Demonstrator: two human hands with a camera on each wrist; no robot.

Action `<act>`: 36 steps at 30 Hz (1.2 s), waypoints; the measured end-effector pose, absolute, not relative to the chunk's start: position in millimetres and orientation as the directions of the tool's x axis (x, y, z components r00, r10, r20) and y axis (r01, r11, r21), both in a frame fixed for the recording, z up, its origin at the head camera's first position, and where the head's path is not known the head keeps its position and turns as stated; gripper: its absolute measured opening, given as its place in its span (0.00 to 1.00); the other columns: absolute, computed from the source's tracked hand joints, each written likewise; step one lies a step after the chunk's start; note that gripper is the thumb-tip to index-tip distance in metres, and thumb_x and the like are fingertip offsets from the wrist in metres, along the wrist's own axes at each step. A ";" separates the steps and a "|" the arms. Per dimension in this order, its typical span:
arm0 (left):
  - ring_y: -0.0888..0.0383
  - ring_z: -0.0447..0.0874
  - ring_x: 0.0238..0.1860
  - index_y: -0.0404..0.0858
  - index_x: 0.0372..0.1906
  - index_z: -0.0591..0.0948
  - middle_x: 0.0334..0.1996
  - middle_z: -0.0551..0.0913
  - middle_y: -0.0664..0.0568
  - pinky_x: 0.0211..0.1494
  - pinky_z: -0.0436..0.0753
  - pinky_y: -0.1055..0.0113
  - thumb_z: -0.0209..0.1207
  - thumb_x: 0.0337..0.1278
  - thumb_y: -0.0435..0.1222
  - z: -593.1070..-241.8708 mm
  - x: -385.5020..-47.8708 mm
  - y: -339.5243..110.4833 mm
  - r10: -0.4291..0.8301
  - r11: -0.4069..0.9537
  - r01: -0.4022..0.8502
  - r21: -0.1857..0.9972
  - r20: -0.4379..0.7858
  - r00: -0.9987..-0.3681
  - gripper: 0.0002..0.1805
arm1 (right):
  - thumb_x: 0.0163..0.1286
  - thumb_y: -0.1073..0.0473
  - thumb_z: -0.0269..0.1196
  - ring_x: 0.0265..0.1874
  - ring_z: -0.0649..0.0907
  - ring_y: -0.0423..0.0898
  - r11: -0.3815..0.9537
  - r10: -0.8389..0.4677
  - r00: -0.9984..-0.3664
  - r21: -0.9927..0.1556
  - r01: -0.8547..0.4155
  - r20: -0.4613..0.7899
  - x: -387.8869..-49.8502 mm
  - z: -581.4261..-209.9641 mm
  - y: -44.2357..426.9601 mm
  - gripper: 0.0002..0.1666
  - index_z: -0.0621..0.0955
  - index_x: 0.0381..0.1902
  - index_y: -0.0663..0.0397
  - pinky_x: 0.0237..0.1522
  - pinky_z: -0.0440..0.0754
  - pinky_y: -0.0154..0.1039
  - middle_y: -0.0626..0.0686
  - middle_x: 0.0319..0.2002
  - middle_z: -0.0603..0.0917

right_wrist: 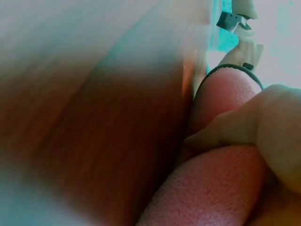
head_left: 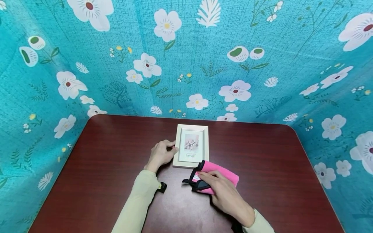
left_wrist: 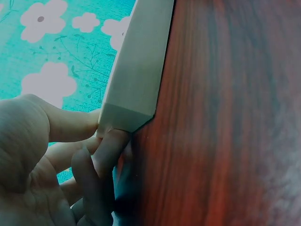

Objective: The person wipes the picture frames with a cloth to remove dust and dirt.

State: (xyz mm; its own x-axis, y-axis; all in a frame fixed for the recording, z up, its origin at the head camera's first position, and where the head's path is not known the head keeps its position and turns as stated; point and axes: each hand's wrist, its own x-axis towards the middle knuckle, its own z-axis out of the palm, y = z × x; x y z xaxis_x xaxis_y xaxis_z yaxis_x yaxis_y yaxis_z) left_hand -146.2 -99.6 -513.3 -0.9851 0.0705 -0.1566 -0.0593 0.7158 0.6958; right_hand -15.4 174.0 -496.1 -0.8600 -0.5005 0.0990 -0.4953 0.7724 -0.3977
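A cream picture frame (head_left: 176,158) with a floral print behind its pane lies on the table, front side up. My left hand (head_left: 161,155) pinches its left side. In the left wrist view the thumb lies against the picture frame's edge (left_wrist: 136,70) and a fingertip is tucked at its lower corner. My right hand (head_left: 225,195) grips a folded pink cloth (head_left: 228,174) with black trim and a small black loop. The pink cloth overlaps the picture frame's lower right corner. Fuzzy pink fabric (right_wrist: 207,188) bulges around a finger in the right wrist view.
The dark red wooden table (head_left: 116,145) has rounded far corners. A turquoise curtain (head_left: 180,64) with white flowers surrounds it at the back and both sides. A small black device (head_left: 162,187) sits at my left wrist.
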 end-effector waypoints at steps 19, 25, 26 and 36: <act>0.43 0.80 0.68 0.49 0.66 0.86 0.61 0.87 0.52 0.71 0.74 0.40 0.67 0.70 0.46 -512.7 -147.4 -101.0 0.051 0.718 -0.081 0.692 -0.168 -0.984 0.22 | 0.52 0.84 0.63 0.54 0.87 0.43 0.659 -0.223 -0.906 -0.630 -0.412 0.360 -16.9 -486.6 198.6 0.42 0.86 0.64 0.50 0.57 0.80 0.29 0.47 0.56 0.89; 0.44 0.82 0.67 0.50 0.64 0.88 0.58 0.89 0.53 0.67 0.76 0.42 0.68 0.69 0.47 -513.5 -147.3 -101.7 0.053 0.716 -0.065 0.695 -0.147 -0.988 0.22 | 0.61 0.81 0.66 0.62 0.87 0.54 0.482 -0.300 -0.841 -0.689 -0.541 0.450 -28.0 -476.5 154.2 0.37 0.82 0.69 0.59 0.69 0.74 0.27 0.58 0.62 0.87; 0.44 0.82 0.66 0.50 0.64 0.88 0.57 0.89 0.53 0.67 0.77 0.42 0.68 0.68 0.47 -513.8 -147.3 -101.7 0.059 0.717 -0.059 0.695 -0.144 -0.988 0.22 | 0.62 0.80 0.67 0.63 0.86 0.55 0.472 -0.334 -0.828 -0.681 -0.560 0.450 -29.3 -476.7 146.5 0.37 0.81 0.70 0.60 0.71 0.74 0.30 0.58 0.63 0.86; 0.45 0.84 0.62 0.52 0.65 0.88 0.55 0.89 0.53 0.67 0.78 0.42 0.69 0.69 0.47 -512.6 -145.7 -101.2 0.058 0.710 -0.056 0.702 -0.138 -0.989 0.22 | 0.56 0.80 0.64 0.70 0.80 0.50 0.520 -0.634 -0.732 -0.564 -0.642 0.248 -37.8 -492.2 103.5 0.42 0.79 0.72 0.58 0.73 0.77 0.49 0.52 0.68 0.84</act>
State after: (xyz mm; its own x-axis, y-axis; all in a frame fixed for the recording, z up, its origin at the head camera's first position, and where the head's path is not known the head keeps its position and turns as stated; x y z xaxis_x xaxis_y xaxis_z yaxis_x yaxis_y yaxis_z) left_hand -145.7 -101.2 -512.6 -0.9887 0.0581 -0.1382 -0.0563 0.7102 0.7017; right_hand -37.8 103.5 -492.2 -0.7324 -0.6339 0.2485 -0.6416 0.5204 -0.5636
